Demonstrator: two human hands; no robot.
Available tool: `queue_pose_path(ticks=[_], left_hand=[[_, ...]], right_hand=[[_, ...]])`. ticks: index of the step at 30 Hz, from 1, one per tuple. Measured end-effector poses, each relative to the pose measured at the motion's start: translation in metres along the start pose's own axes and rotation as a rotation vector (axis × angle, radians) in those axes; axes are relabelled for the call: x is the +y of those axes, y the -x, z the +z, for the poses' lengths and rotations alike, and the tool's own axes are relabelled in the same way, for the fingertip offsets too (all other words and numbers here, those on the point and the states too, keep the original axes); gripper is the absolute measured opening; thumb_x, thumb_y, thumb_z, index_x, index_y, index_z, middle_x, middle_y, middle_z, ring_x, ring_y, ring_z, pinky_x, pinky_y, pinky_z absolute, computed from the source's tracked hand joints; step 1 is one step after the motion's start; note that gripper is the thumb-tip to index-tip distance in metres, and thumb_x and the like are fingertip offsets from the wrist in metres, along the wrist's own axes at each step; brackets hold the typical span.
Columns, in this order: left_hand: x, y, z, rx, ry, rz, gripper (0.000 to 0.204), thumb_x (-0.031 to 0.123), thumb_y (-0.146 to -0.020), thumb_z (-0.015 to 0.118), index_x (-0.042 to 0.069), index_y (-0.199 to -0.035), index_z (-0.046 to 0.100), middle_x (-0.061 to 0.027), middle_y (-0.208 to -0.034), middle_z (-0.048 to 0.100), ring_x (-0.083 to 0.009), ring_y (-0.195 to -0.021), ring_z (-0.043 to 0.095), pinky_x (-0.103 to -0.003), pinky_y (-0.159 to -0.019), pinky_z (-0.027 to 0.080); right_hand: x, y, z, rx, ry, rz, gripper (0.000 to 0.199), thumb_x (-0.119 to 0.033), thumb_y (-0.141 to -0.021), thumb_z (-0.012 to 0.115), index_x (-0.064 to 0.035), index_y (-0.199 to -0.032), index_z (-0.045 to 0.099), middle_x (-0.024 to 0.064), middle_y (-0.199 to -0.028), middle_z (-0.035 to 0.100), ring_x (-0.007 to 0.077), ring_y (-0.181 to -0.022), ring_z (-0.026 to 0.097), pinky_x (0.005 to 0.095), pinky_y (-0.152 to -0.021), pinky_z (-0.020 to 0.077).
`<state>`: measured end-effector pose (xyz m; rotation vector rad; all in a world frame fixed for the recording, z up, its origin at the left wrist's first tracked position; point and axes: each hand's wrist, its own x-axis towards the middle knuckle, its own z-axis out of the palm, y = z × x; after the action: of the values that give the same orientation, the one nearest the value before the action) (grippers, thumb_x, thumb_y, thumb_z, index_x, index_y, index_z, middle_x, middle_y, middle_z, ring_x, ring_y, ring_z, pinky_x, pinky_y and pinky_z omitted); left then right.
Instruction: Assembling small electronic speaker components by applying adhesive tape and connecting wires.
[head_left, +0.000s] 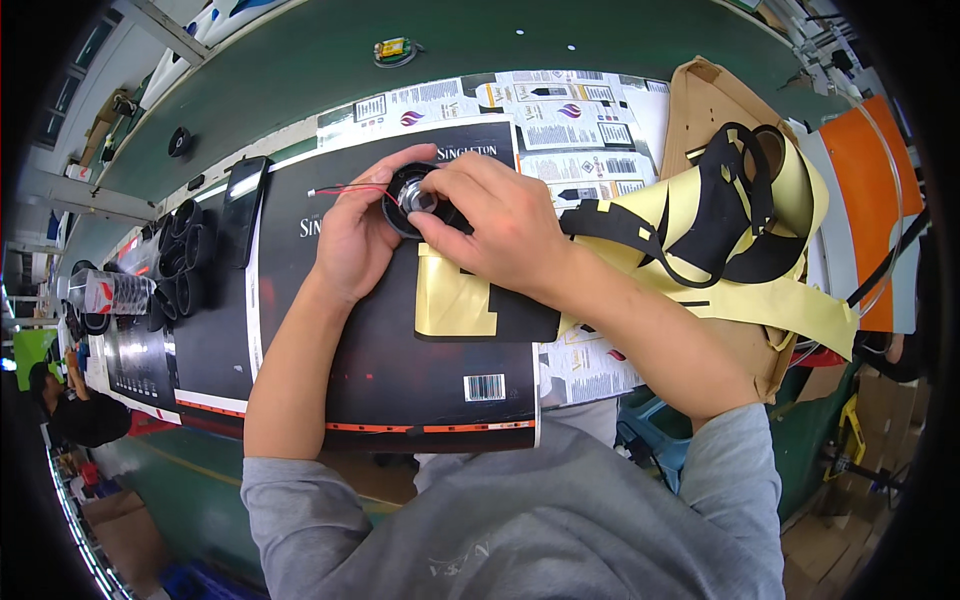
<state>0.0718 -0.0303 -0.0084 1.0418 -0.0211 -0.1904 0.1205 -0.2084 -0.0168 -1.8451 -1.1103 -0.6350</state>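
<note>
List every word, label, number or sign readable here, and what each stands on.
Printed wording is not copied here.
Black sheet: large white lettering, legible; barcode, unreadable.
White printed sheeting: flame-like emblems; fine print too small.
Clear bottle: red-and-white label, too small.
Grey shirt: faint marks, too blurred.
Round silver-and-black part: no lettering discernible.

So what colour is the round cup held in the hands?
The round cup is black; it shows best in the head view.

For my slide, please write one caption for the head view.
Left hand holds a round black housing; right hand pinches a silver part inside it.
</note>
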Motion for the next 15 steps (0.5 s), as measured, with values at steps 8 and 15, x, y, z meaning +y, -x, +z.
queue_pose_path(ticks=[8, 15], left_hand=[[-0.0015, 0.0004, 0.0051, 0.020, -0.019, 0.034, 0.048, 0.024, -0.101, 0.037, -0.003, -0.140, 0.044, -0.0150, -0.121, 0.059, -0.0217, -0.108, 0.061, -0.036, -0.095, 0.051], [-0.0023, -0.0006, 0.0038, 0.022, -0.061, 0.016, 0.051, 0.030, -0.103, 0.042, -0.003, -0.141, 0.042, -0.0132, -0.122, 0.059, -0.0194, -0.110, 0.060, -0.035, -0.095, 0.051]], right_hand=[[-0.0018, -0.0007, -0.0043, -0.117, -0.019, 0.119, 0.020, -0.019, -0.079, 0.073, -0.0058, -0.090, 0.064, 0.0062, -0.080, 0.059, 0.0240, -0.067, 0.062, 0.0345, -0.054, 0.0492], [0.0026, 0.0002, -0.0002, -0.074, -0.056, 0.120, 0.022, -0.016, -0.076, 0.077, -0.0062, -0.093, 0.067, 0.0034, -0.070, 0.056, 0.0193, -0.057, 0.057, 0.0315, -0.048, 0.0434]])
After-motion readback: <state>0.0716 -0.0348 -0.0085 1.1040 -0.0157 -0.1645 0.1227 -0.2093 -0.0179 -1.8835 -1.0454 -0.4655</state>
